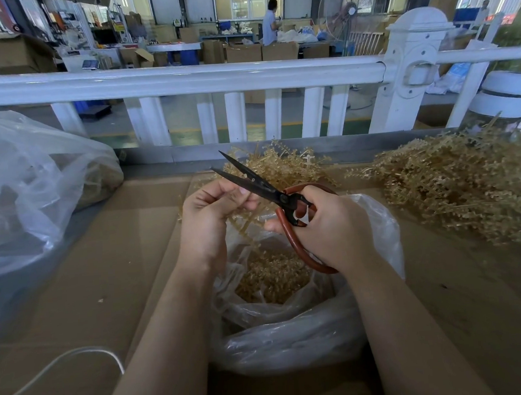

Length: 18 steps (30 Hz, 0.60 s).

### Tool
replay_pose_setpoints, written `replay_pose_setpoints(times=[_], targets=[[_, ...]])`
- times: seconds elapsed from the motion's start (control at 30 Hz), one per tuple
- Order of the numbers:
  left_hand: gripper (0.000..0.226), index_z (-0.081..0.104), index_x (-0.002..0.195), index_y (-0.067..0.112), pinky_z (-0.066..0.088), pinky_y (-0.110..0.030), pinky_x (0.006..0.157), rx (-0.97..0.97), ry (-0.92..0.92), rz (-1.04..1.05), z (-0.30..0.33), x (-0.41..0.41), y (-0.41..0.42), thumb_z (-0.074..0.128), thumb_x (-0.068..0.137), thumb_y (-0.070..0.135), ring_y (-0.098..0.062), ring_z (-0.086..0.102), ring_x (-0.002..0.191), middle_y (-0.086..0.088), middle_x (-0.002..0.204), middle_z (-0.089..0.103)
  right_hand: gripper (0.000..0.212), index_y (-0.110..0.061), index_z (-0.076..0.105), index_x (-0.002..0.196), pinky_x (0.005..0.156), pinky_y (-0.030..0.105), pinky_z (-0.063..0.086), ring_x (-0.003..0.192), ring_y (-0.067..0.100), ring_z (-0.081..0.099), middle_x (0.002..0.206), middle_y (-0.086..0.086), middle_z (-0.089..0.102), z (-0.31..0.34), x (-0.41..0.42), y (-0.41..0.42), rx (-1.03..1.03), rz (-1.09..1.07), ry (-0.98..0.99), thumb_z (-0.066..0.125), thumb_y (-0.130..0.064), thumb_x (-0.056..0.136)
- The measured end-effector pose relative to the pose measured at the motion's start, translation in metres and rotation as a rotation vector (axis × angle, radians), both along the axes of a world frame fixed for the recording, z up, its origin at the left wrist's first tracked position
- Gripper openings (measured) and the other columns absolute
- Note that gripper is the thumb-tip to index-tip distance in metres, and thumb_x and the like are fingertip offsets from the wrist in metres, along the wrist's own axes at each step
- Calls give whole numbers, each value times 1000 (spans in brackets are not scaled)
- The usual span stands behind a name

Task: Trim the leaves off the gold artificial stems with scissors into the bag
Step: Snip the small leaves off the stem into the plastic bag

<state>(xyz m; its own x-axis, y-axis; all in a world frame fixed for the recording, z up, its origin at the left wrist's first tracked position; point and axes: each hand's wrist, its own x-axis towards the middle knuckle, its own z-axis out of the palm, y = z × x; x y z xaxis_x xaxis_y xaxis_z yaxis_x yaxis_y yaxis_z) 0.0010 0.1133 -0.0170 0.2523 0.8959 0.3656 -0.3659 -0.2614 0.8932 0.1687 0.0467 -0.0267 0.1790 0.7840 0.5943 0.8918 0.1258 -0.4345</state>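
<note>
A person's two bare hands work just above an open clear plastic bag (295, 335) that sits on a cardboard-covered tabletop (103, 272). The left hand (206, 220) has its fingers (221, 197) curled, pinching a gold stem (248, 220); the stem runs from that grip down and to the right, over the mouth of the bag. The right hand (333, 229) grips the red handles of black scissors (271, 190). Their blades point up and to the left, slightly parted, passing just beside the left fingertips, with the stem's leafy part lying below the blades. Cut gold leaves (275, 277) already lie inside the bag. A large pile of untrimmed stems (458, 188) lies to the right, nearer the right hand.
</note>
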Motion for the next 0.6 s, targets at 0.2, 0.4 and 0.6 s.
replay_pose_setpoints(times=[0.2, 0.4, 0.6], targets=[[20, 73, 67, 20, 51, -20, 67, 0, -2, -24, 1, -1, -1, 64, 81, 9, -11, 62, 64, -1, 68, 69, 41, -41, 54, 83, 50, 11, 31, 54, -6, 47, 62, -24, 50, -1, 0, 0, 9, -13, -3, 57, -81, 74], [19, 68, 75, 6, 51, -22, 66, 32, 24, 0, 0, 2, -1, 58, 87, -6, -15, 60, 63, -4, 67, 68, 62, -34, 66, 94, 52, 10, 35, 58, -7, 50, 68, -23, 55, 0, 1, 0, 17, 4, 13, 47, -88, 71], [15, 66, 78, 0, 51, -21, 65, 73, 25, 15, 0, 3, -2, 58, 84, -10, -14, 60, 60, -3, 64, 69, 54, -34, 61, 87, 51, 11, 38, 64, 1, 59, 72, -18, 62, 1, 2, -1, 24, -2, -10, 46, -84, 74]])
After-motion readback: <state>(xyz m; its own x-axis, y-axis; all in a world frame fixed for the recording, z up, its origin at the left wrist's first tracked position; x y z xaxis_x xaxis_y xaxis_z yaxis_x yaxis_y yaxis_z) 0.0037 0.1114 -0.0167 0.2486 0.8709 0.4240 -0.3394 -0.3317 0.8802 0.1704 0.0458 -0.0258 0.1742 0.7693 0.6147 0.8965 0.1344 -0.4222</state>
